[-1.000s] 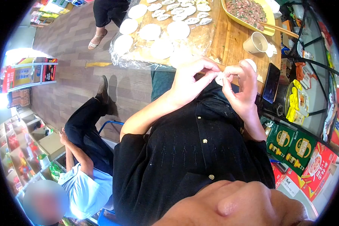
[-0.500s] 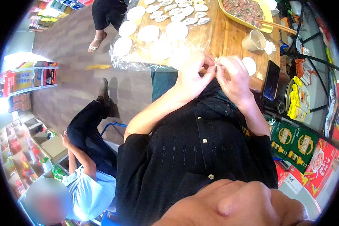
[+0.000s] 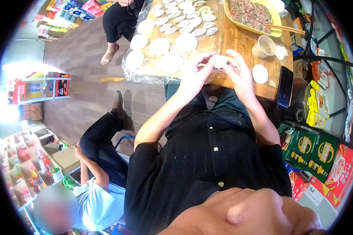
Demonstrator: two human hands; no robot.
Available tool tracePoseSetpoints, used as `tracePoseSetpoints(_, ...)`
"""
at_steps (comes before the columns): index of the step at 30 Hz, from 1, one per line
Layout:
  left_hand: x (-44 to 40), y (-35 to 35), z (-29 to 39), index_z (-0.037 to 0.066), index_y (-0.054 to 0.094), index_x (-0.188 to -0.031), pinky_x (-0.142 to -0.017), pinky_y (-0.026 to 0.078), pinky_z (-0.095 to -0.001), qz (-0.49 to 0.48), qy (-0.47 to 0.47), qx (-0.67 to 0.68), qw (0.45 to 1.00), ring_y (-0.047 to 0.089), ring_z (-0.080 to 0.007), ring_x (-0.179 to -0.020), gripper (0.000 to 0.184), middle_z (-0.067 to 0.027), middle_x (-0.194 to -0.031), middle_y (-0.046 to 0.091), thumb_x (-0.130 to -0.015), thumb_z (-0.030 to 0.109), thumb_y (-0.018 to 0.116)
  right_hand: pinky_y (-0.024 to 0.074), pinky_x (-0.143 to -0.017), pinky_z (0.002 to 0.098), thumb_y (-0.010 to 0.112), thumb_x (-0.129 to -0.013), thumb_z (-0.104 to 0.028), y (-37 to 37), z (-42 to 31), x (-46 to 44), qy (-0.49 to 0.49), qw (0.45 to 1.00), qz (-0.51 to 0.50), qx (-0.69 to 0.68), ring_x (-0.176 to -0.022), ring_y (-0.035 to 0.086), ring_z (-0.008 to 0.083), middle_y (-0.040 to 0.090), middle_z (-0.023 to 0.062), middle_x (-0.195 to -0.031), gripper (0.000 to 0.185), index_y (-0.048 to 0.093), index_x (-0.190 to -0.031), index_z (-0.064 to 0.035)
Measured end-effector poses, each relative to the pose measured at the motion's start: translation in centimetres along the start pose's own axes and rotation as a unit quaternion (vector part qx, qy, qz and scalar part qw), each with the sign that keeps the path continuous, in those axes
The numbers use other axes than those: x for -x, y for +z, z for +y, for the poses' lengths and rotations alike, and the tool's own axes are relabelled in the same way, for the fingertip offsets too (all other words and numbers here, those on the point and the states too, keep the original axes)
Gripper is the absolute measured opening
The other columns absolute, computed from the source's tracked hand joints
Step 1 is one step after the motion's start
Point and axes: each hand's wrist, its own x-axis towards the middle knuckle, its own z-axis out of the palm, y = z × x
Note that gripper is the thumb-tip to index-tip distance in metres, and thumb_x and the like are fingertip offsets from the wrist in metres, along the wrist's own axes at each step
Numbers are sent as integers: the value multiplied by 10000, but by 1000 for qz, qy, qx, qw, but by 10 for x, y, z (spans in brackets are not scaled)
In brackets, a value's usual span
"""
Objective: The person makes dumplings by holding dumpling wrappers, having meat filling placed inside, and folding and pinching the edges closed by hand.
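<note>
A white dumpling (image 3: 219, 61) is between my two hands, just over the near edge of the wooden table. My left hand (image 3: 196, 74) pinches it from the left with thumb and fingertips. From the other side, my right hand (image 3: 240, 76) has its thumb against the dumpling, its fingers curved and raised. A single round dough wrapper (image 3: 260, 73) lies flat on the wood beside my right hand. Beyond my left hand, several larger flat wrappers (image 3: 159, 46) rest on a plastic-covered board (image 3: 145, 74), with rows of folded dumplings (image 3: 178, 19) behind them.
A yellow tray (image 3: 276, 33) of minced meat filling (image 3: 250, 16) stands at the back, chopsticks (image 3: 286, 28) across its rim. A paper cup (image 3: 264, 47) and a phone (image 3: 285, 86) are on the right. One person sits at lower left; another person's legs show at upper left.
My hands have loosened from a tight pinch and drawn slightly apart, so the dumpling now shows between them. The whole view has shifted a little.
</note>
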Motion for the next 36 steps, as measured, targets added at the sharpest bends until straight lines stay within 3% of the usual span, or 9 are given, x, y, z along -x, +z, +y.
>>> tracePoseSetpoints(4, -5, -8, 6, 4, 617, -1192, -730, 498, -233, -33, -11, -67, 997, 587, -91, -807, 278, -38, -960, 640, -929, 94, 605, 463, -936, 302, 551, -937, -13, -5, 5, -3, 16, 1000, -7, -17, -1085, 584, 172, 613, 142, -1166, 424, 405, -1332, 35)
tracePoseSetpoints(6, -11, -9, 3, 18, 649, -1151, -711, 489, -228, -24, 80, -167, 982, 581, -89, -775, 256, -31, -920, 632, -904, 84, 631, 463, -942, 303, 542, -938, -7, -6, 5, -4, 26, 1000, -4, 12, -1095, 579, 169, 610, 143, -1168, 422, 406, -1336, 34)
tracePoseSetpoints(10, -17, -10, 15, 32, 679, -1091, -686, 489, -238, -26, 105, -251, 962, 586, -101, -755, 217, -40, -873, 627, -881, 79, 652, 457, -946, 299, 541, -937, -3, -3, 10, -5, 20, 1000, 4, 13, -1091, 578, 162, 612, 138, -1162, 416, 415, -1332, 39)
tracePoseSetpoints(13, -20, -9, 20, 33, 673, -904, -655, 499, -359, -40, 184, -318, 929, 609, -280, -732, 129, -118, -790, 591, -784, 74, 696, 447, -937, 272, 547, -932, -6, -5, 12, -6, 35, 998, -20, 44, -1081, 570, 135, 608, 109, -1161, 411, 432, -1324, 42)
tracePoseSetpoints(20, -23, -13, 22, 38, 609, -878, -680, 489, -387, -91, 297, -469, 827, 571, -298, -779, 172, -104, -816, 552, -727, 76, 684, 453, -897, 250, 528, -910, 42, -1, 13, -14, 69, 995, -57, 39, -1065, 553, 115, 599, 93, -1161, 442, 426, -1339, 5)
tracePoseSetpoints(24, -29, -23, 22, 42, 588, -906, -677, 486, -386, -119, 308, -483, 811, 557, -289, -781, 197, -113, -849, 541, -730, 74, 671, 455, -890, 249, 524, -896, 73, 3, 12, -21, 76, 993, -79, 43, -1072, 547, 120, 569, 97, -1206, 499, 394, -1371, -11)
tracePoseSetpoints(28, -35, -27, 32, 31, 622, -987, -712, 496, -367, -114, 262, -434, 854, 581, -289, -816, 189, -111, -879, 557, -802, 33, 659, 454, -899, 260, 507, -892, 95, 5, 11, -33, 70, 994, -76, 30, -1087, 553, 141, 560, 108, -1199, 537, 356, -1396, -17)
tracePoseSetpoints(30, -39, -29, 42, 18, 619, -1089, -742, 520, -352, -104, 171, -382, 902, 609, -275, -870, 288, -120, -952, 568, -804, 15, 660, 454, -902, 263, 507, -887, 101, 7, 7, -40, 69, 994, -76, 33, -1094, 555, 149, 559, 117, -1198, 563, 333, -1408, -21)
tracePoseSetpoints(36, -61, -46, 39, 36, 608, -1176, -826, 534, -314, -155, 76, -294, 940, 617, -233, -997, 384, -124, -1128, 557, -801, 34, 691, 454, -937, 289, 498, -872, 115, 11, -3, -55, 64, 995, -74, 32, -1135, 551, 197, 498, 168, -1279, 667, 216, -1457, -40)
